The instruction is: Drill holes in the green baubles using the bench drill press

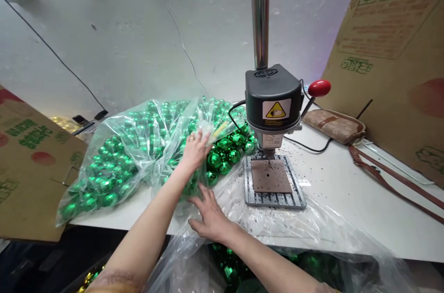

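Note:
A large clear plastic bag [140, 145] full of shiny green disco-style balls lies on the white table. My left hand [196, 149] rests on the bag near its right end, fingers stretched and slightly apart against the crumpled film. A yellow strip [219, 131] shows just right of those fingertips. Uncovered green balls [224, 156] sit at that end of the bag. Lower down, my right hand [210, 216] reaches to the bag's front edge with thumb and fingers spread, touching or nearly touching the film.
A bench drill press [274, 99] with a red-knobbed lever stands right of the bag. A drilled brown board [270, 176] and dark shavings lie on its base [249, 198]. Cardboard boxes [31, 182] flank both sides. A brown bag [333, 124] lies right. More green balls [231, 270] sit below the table edge.

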Available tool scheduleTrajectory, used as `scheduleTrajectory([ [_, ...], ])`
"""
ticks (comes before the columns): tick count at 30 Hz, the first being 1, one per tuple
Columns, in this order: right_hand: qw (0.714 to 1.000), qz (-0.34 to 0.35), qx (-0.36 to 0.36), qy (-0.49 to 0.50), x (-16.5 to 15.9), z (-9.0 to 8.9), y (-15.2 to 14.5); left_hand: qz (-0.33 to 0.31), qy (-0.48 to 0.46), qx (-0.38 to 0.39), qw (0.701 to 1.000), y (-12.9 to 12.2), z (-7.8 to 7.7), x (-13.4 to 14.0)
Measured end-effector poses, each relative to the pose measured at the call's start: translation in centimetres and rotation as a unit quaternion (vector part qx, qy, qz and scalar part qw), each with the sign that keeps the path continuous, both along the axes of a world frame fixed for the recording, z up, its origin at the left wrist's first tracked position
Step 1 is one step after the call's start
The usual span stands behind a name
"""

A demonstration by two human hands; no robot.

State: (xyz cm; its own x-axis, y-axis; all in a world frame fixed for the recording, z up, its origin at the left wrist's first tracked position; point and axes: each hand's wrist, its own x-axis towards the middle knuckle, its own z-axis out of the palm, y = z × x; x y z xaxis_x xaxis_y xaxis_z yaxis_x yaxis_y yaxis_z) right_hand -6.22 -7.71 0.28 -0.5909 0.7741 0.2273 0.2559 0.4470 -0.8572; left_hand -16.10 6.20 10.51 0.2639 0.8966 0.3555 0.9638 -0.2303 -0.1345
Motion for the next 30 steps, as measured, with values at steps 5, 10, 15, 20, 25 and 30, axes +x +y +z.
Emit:
scheduleTrajectory([
  [5,1.0,-0.007,-0.008,0.004,0.0,-0.5,-0.2,0.054,-0.118,0.014,0.991,1.4,0.0,-3.0],
  [10,1.0,-0.011,-0.011,0.018,-0.1,-0.3,0.0,0.051,-0.518,0.002,0.854,1.8,-0.9,-2.8],
  [15,0.999,-0.018,0.0,0.045,-0.3,0.4,0.6,0.066,-0.605,-0.02,0.793,3.1,-1.4,-4.1],
  [20,0.998,-0.017,0.001,0.06,-1.1,0.2,0.9,0.099,-0.571,0.056,0.813,2.2,-1.1,-4.1],
  [25,0.998,-0.007,-0.001,0.062,-1.2,-0.5,0.7,0.091,-0.337,0.133,0.927,0.6,-1.1,-2.6],
  [30,0.998,-0.003,0.001,0.065,-0.9,-0.8,0.6,0.136,-0.281,0.162,0.936,0.7,-1.0,-2.9],
])
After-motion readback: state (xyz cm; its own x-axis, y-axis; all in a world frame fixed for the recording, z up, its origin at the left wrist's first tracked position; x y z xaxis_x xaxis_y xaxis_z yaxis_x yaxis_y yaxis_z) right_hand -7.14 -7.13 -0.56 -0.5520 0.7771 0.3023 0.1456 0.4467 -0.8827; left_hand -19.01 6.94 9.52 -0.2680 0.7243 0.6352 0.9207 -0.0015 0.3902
